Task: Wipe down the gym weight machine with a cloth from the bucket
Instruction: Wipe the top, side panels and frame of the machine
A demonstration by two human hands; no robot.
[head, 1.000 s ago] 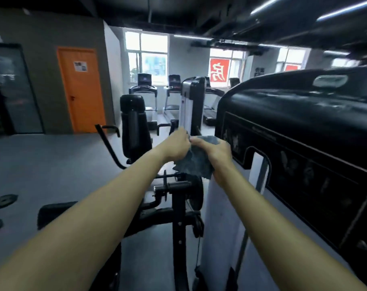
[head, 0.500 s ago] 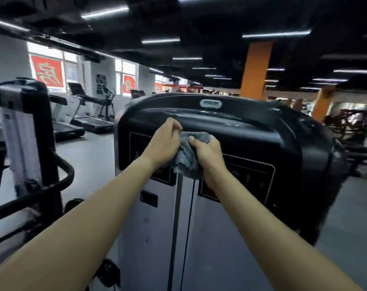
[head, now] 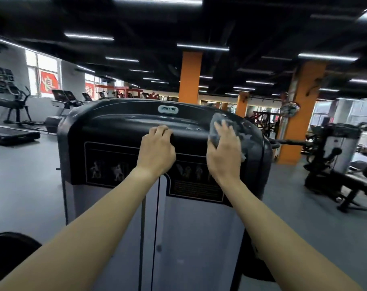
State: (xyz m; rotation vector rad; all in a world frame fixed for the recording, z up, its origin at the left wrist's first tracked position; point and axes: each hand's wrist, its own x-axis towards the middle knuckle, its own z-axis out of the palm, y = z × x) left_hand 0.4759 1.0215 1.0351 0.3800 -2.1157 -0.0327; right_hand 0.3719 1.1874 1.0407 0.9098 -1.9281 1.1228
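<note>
Under the fingers of both hands stood the weight machine (head: 115,131), a big black housing above a grey panel. It looked heavy and rigid, a thing that would not give under pressure, so a person could lean on it freely (its glossy top probably offered little friction).

The cloth (head: 219,117), grey and soft, lay flat on the rounded corner of the housing. It was directly beneath the fingers of the right hand (head: 223,154) and showed beyond the fingertips and past the little-finger side. It seemed light and limp, possibly damp. I judged it better to drive it with a flat palm on its middle than to pinch an edge, because otherwise it would bunch up.

The right fingers (head: 224,131) were spread and nearly straight, pressing the cloth down. The left hand (head: 157,152) held no cloth. Its fingers (head: 161,131) were curled over the ledge of the housing, gripping it, apparently for support.
</note>
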